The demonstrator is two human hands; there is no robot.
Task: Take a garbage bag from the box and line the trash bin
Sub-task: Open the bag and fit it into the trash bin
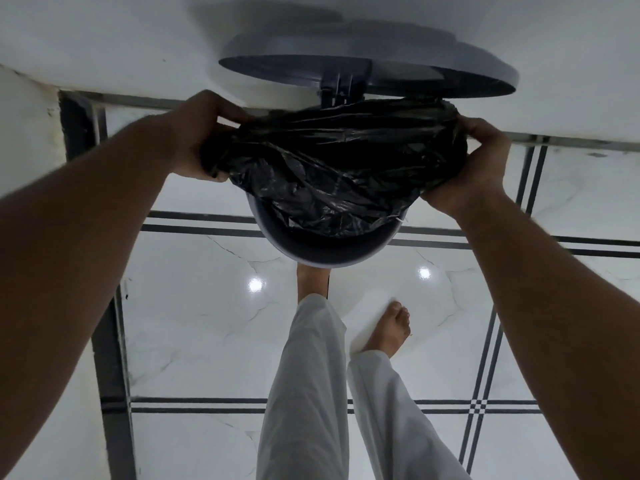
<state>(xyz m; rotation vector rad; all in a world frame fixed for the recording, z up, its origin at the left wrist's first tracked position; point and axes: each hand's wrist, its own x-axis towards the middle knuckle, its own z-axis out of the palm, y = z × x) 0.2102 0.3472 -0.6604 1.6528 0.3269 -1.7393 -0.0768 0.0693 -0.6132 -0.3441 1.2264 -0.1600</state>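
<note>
**Bag going over the rim, both hands pulling**

The floor (194,327) is filling most of what I'm seeing, glossy white marble tile crossed by dark double lines, with two ceiling lights reflecting in it as bright spots. A white wall (104,39) is running along the far side, and the bin is standing right against it.

The person's white trouser legs (304,393) are coming down into view, bare feet on the tile. One foot (311,282) is reaching forward under the near edge of the bin; the other foot (391,330) is planted just behind and to the side.

The bin (329,252) is round and grey, and its lid (381,69) is standing open, tilted back toward the wall on its hinge.

The bag (332,174) is black, crinkled plastic, sitting in the mouth of the bin and spreading across nearly the whole opening. At the near side a strip of grey rim is showing bare below the plastic.

Now the hands. The left hand (197,140) is clamping a bunched fistful of the bag at the left side of the rim, fingers curled tight around it. The right hand (481,161) is doing the same at the right side, fingers closed over the plastic's edge, thumb on top.
</note>
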